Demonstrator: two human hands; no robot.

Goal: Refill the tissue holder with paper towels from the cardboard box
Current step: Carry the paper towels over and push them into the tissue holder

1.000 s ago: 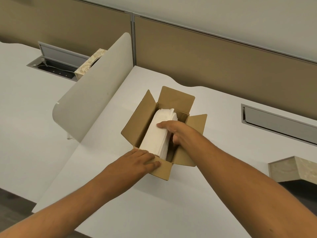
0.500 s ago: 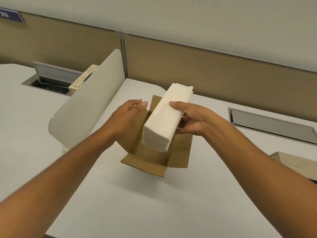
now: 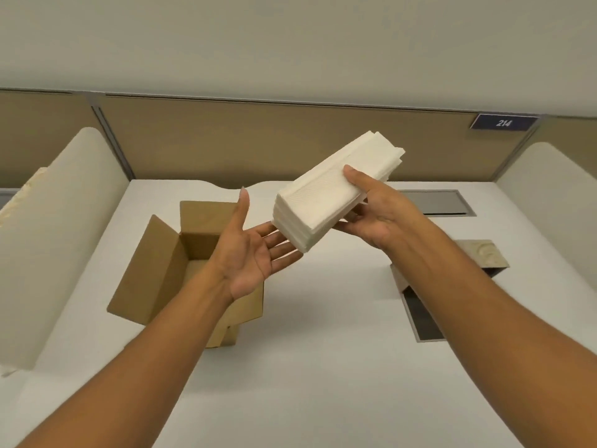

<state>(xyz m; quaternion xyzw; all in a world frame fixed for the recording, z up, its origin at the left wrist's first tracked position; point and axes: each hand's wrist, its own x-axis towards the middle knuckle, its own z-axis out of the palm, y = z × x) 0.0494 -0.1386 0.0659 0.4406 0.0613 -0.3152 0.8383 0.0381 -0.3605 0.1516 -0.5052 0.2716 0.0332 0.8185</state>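
Note:
My right hand (image 3: 374, 210) grips a thick white stack of paper towels (image 3: 332, 192), held in the air and tilted, its far end higher. My left hand (image 3: 252, 250) is palm up with fingers spread, its fingertips just under the stack's near end. Below and left stands the open cardboard box (image 3: 168, 270) on the white desk, and what shows of its inside holds no towels. The beige marbled tissue holder (image 3: 481, 257) lies at the right, partly behind my right forearm, with a dark opening (image 3: 420, 315) facing me.
A curved cream divider (image 3: 55, 227) stands on the left, another (image 3: 549, 195) on the right. A tan partition wall (image 3: 290, 140) runs along the back, with a blue sign reading 214 (image 3: 503, 122). A grey cable hatch (image 3: 442, 203) sits in the desk behind my right hand.
The towel stack has been lifted out of the box and carried up and right. My left hand left the box flap and now opens under the stack. The view has swung right.

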